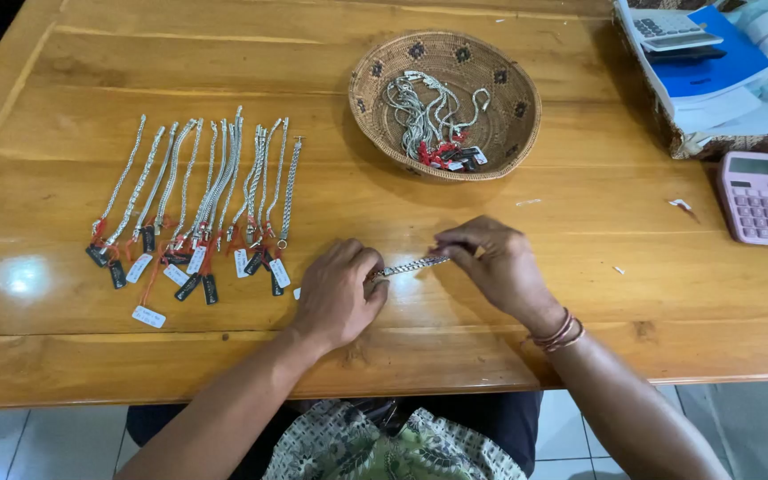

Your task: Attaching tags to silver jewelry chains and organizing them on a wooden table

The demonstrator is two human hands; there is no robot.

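Between your two hands you hold a silver chain bracelet (412, 265), a flat band of small metal links. It is stretched out straight and taut just above the wooden table, near the front edge. It runs almost level, tilted slightly so that its end toward 3 o'clock sits a little higher than its end toward 9 o'clock. Both ends disappear under your fingers, so only the middle stretch shows; any clasp or tag is hidden.
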